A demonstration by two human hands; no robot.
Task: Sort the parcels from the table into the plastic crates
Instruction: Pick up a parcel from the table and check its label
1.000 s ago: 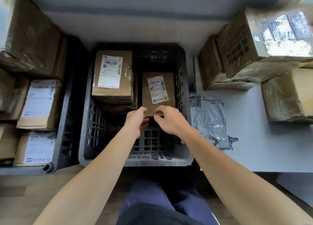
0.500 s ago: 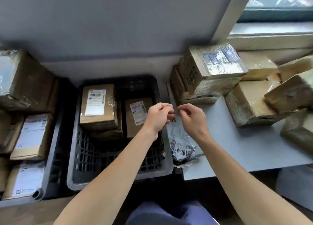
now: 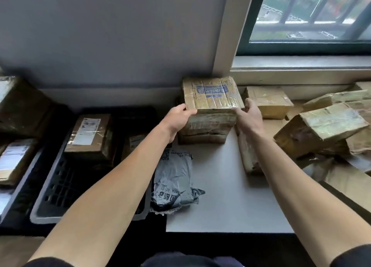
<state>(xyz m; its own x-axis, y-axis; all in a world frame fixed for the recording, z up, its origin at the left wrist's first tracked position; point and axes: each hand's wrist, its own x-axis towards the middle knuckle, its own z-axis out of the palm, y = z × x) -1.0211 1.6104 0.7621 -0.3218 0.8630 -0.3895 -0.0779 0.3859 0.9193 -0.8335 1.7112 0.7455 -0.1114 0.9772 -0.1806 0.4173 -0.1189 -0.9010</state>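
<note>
Parcel [image 3: 212, 94], taped brown cardboard, sits on a lower box [image 3: 202, 139] at the worktop's [image 3: 220, 196] far left corner. The left grip [image 3: 179, 117] and right grip [image 3: 249, 116] clasp its opposite sides. A grey mail bag [image 3: 174, 178] lies at the left edge, beside the dark crate [image 3: 44, 219] holding labelled boxes [image 3: 88, 134].

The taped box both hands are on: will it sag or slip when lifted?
Probably stiff: the taped box keeps square edges. Its glossy tape wrap may be slippery between the left hand and right hand.
</note>
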